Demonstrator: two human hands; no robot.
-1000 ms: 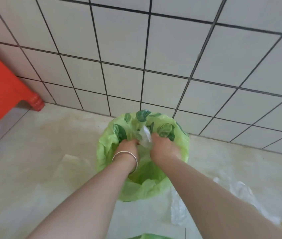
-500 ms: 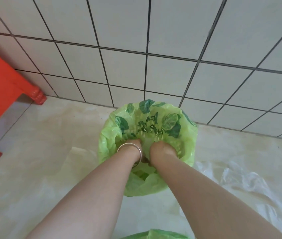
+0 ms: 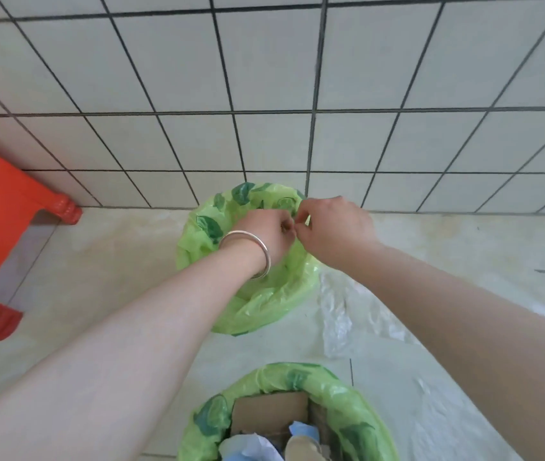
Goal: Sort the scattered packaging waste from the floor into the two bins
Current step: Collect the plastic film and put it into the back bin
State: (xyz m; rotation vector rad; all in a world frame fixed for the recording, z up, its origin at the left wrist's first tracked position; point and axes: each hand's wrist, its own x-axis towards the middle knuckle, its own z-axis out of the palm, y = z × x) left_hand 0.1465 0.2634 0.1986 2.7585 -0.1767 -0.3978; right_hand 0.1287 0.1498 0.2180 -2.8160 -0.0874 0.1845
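Note:
The far bin (image 3: pixel 264 307), lined with a green leaf-print bag, stands against the tiled wall. Both my hands hover just above its opening. My left hand (image 3: pixel 264 234), with a silver bangle on the wrist, has its fingers curled in. Fingertips of my right hand (image 3: pixel 334 227) are pinched together and meet those of the left; I see nothing held between them. The near bin (image 3: pixel 357 414), with the same green liner, sits at the bottom edge and holds a cardboard piece (image 3: pixel 271 414) and blue and white wrappings (image 3: pixel 247 449).
A crumpled clear plastic sheet (image 3: pixel 347 314) lies on the floor right of the far bin, running under my right forearm. A red plastic stool (image 3: pixel 1 211) stands at the left by the wall. Pale floor tiles surround the bins.
Both hands have come up out of the far bin, where they were pressed down inside the liner. The white plastic they held a second ago is out of sight. The near bin has entered view.

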